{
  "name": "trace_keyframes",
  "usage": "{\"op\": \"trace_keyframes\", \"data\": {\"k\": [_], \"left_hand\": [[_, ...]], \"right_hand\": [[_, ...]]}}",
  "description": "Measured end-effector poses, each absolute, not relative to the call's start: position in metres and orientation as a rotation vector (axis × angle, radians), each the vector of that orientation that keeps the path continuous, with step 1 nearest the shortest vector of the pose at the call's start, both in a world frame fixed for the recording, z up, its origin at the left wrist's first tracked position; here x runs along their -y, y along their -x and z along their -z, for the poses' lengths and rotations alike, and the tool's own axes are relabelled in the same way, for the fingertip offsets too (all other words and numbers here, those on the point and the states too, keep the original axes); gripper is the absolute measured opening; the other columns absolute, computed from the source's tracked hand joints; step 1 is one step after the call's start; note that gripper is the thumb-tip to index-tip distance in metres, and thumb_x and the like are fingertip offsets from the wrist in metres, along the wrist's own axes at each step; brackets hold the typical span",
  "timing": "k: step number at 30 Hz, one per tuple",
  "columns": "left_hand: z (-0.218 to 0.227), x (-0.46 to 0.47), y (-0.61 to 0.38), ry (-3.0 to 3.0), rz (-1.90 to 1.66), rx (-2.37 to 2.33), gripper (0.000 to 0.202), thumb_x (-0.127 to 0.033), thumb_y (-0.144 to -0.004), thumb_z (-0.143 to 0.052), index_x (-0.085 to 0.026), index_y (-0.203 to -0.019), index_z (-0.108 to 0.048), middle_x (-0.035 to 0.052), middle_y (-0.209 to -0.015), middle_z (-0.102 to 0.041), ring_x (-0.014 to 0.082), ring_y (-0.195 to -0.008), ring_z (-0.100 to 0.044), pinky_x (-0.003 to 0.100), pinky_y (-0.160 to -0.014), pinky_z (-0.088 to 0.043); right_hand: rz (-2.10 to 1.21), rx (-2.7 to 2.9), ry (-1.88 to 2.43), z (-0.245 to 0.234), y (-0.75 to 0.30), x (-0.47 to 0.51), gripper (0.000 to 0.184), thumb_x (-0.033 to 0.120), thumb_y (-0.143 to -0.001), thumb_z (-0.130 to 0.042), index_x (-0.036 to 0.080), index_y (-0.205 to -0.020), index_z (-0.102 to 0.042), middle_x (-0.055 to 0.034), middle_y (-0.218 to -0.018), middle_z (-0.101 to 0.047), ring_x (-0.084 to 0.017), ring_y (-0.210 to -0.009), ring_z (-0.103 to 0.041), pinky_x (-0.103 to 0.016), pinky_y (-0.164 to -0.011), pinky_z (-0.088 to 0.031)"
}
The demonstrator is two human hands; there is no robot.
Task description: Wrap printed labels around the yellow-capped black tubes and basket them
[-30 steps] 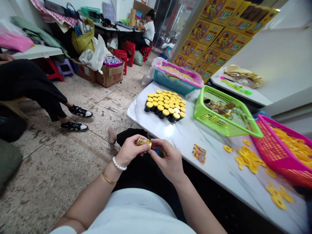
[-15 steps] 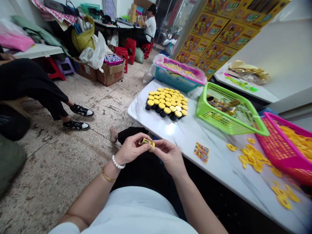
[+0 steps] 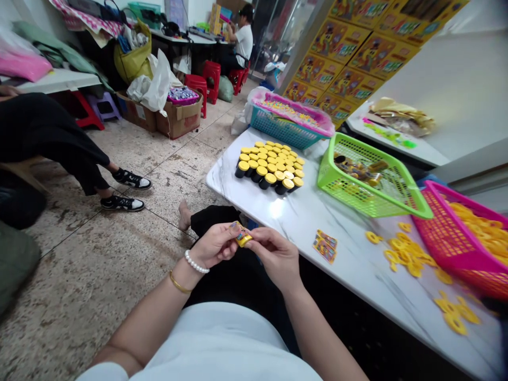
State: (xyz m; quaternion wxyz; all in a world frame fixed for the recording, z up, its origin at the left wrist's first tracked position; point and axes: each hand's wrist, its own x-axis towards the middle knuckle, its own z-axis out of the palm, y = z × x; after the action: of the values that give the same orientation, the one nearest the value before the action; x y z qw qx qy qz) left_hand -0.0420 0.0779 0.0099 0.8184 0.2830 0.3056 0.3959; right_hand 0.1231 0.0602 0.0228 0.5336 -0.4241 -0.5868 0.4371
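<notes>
1. My left hand [image 3: 218, 244] is gripping a small yellow printed piece [image 3: 243, 239], with my thumb pressing near its upper left end.
2. My right hand [image 3: 277, 256] is closing on the same piece from the other side, thumb and forefinger pinching its right end.
3. The piece is sitting between both sets of fingertips, tilted, above my dark trousers [image 3: 238, 283] and just off the table's near edge.
4. I am wearing a pearl bracelet [image 3: 196, 262] and a gold bangle [image 3: 178, 283] on my left arm.
5. On the marble-patterned table [image 3: 291, 225], two printed labels [image 3: 325, 246] are lying beyond my right hand, overlapping each other.
6. Black containers with yellow lids [image 3: 272, 165] are standing upright in a tight group farther back.
7. A green basket [image 3: 353, 198] is resting to the right of them, holding small brown and yellow items that I cannot make out.
8. Yellow ring-shaped pieces [image 3: 408, 255] are lying loose near a pink basket [image 3: 442, 235], which is holding more of them.
9. Another person's crossed legs [image 3: 55, 140] are showing at my left.
</notes>
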Motion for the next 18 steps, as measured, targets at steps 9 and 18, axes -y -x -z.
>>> {"op": "trace_keyframes", "data": {"k": [9,18], "left_hand": [[-0.011,-0.066,0.023,-0.502,-0.877,-0.703,0.052,-0.057,-0.064,-0.083,-0.015,-0.081,-0.057,-0.0091,-0.047,-0.049,-0.0004,-0.030,-0.029,0.012,-0.030,-0.016],[-0.010,-0.068,0.025,-0.398,-0.920,-0.669,0.063,-0.062,-0.076,-0.071,-0.011,-0.111,-0.061,-0.0010,-0.057,-0.061,0.0047,-0.038,-0.043,0.014,-0.035,-0.026]], "right_hand": [[-1.046,1.444,1.011,-0.020,-0.126,-0.052,0.014,0.023,-0.078,-0.079,0.027,-0.092,-0.078,-0.0007,-0.085,-0.065,-0.014,-0.072,-0.067,-0.027,-0.064,-0.059],[-0.619,1.190,1.285,-0.097,-0.209,-0.121,0.036,0.036,-0.075,-0.080,0.021,-0.107,-0.074,-0.0037,-0.086,-0.074,-0.020,-0.077,-0.073,-0.042,-0.081,-0.061]]}}
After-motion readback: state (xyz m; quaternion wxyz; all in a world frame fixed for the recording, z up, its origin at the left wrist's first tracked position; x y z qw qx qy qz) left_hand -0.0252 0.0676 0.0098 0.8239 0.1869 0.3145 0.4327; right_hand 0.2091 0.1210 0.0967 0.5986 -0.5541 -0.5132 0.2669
